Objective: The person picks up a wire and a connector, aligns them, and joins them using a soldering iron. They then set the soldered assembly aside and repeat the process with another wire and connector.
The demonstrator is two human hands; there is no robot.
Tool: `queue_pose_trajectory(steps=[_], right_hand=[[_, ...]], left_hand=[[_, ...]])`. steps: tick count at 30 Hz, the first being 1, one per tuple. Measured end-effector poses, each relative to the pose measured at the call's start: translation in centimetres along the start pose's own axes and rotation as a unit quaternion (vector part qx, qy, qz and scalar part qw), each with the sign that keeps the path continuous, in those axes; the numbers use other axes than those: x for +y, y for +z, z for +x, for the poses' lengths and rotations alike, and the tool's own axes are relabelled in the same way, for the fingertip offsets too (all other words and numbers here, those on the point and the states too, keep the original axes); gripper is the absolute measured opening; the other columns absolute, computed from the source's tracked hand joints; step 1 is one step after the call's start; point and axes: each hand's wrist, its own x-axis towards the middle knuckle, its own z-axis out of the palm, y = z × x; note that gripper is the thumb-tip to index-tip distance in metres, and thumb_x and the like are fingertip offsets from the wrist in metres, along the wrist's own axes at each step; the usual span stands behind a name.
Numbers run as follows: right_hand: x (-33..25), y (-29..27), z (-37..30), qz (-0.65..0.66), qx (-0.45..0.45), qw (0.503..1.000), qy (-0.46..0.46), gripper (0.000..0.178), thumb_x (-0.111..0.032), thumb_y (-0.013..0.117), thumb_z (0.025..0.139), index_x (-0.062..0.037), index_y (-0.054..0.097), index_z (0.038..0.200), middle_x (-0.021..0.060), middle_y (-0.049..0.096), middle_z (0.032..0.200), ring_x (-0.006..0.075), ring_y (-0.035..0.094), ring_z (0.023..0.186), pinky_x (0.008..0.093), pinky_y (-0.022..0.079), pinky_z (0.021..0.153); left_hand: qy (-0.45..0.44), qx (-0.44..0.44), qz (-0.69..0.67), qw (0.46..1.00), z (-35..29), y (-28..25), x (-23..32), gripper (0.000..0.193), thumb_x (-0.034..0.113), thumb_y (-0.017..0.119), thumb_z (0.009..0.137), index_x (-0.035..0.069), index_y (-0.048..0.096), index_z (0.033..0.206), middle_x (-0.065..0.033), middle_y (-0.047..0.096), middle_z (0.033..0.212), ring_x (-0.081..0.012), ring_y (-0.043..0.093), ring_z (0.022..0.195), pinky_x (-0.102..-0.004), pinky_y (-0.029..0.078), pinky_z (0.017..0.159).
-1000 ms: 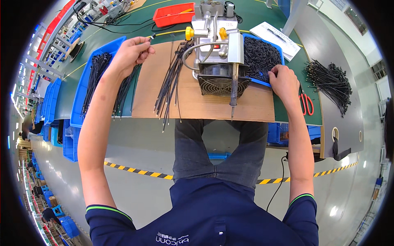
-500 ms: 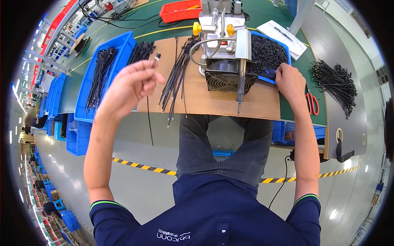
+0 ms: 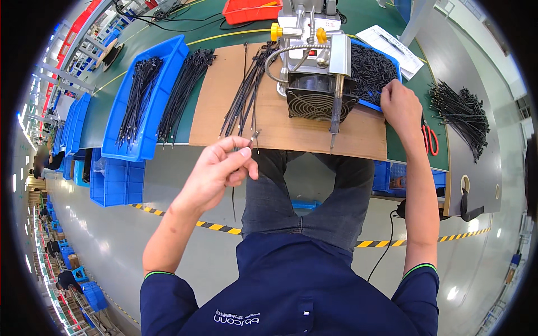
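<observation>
Looking down from the head camera, I see two bare hands at a green worktable (image 3: 193,134). The left hand (image 3: 216,173) is in front of the table's near edge, above the person's left thigh, pinching a thin black cable (image 3: 233,204) between thumb and fingers; the cable's tip pokes up past the fingertips, and a length of it hangs below the hand. Behind that tip, a bunch of black cables (image 3: 241,103) lies fanned out on a brown cardboard sheet (image 3: 364,140); I cannot tell whether the tip touches their ends. The right hand (image 3: 400,106) is at the near right corner of a blue bin (image 3: 368,104) filled with small black pieces (image 3: 372,75). Its fingers are curled, and I cannot tell whether they grasp anything. Between the hands, a grey machine (image 3: 340,56) stands with a round-grilled black fan (image 3: 314,103) at its front and a slim metal nozzle (image 3: 337,106) pointing down. To the left, more cables lie in a long blue tray (image 3: 126,150) and beside it. Red-handled scissors (image 3: 430,139) lie just right of the right wrist, and another heap of cables (image 3: 462,115) rests farther right.
</observation>
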Motion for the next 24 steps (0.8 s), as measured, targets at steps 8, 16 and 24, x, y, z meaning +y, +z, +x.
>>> queue_pose_trajectory(steps=[8,16,24], right_hand=[[0.0,-5.3,-5.8,0.431,0.034,0.897,0.095,0.016,-0.008,0.078,0.093,0.002,0.078,0.105,0.0,0.074,0.086,0.0045,0.059,0.072,0.0225,0.048,0.066],[-10.0,-9.5,-18.9,0.634,-0.145,0.759,0.035,0.015,0.005,0.076,0.092,-0.0009,0.079,0.106,0.0037,0.072,0.102,0.0043,0.06,0.077,0.0197,0.045,0.063],[-12.7,-6.7,-20.6,0.635,-0.046,0.77,0.037,0.018,0.009,0.072,0.096,0.001,0.075,0.112,0.0081,0.072,0.107,0.0064,0.063,0.08,0.0197,0.049,0.065]], left_hand=[[0.039,0.015,-0.042,0.998,0.1,2.5,-3.6,0.008,0.009,0.071,0.102,0.001,0.07,0.1,0.0072,0.057,0.073,-0.001,0.043,0.059,-0.0213,0.03,0.053],[0.065,0.013,0.035,0.997,1.2,6.5,-5.5,0.004,0.002,0.072,0.097,0.001,0.071,0.094,0.0046,0.059,0.07,-0.0016,0.045,0.059,-0.0219,0.031,0.053],[0.065,-0.037,0.064,0.995,1.2,8.5,-5.8,0.005,0.003,0.076,0.096,-0.003,0.075,0.095,0.0028,0.07,0.083,0.0006,0.057,0.072,-0.0186,0.045,0.063]])
